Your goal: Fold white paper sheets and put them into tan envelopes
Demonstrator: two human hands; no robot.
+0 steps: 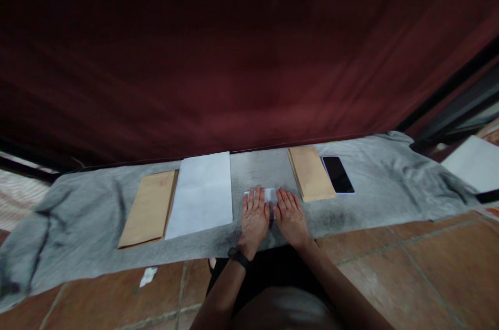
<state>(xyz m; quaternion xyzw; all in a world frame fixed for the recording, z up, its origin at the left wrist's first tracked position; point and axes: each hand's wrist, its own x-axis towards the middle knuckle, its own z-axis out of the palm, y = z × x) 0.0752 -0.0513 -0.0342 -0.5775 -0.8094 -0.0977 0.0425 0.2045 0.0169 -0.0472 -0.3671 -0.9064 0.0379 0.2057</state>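
A small piece of white paper (270,195), probably folded, lies on the grey cloth in front of me, partly covered by my hands. My left hand (254,218) rests flat on its left part, fingers stretched forward. On its right part my right hand (289,218) lies palm down, the fingers straight and close together. Left of my hands is a white sheet stack (205,195), overlapping the edge of some brown envelopes (150,208). Just beyond my right hand are more brown envelopes (312,173).
A phone (338,175) with a dark screen lies beside the right envelopes. Grey cloth (374,174) covers the low bench, which meets a dark red panel (249,86) at the back. A white scrap (148,276) is on the tiled floor (105,299). White paper (473,163) shows at far right.
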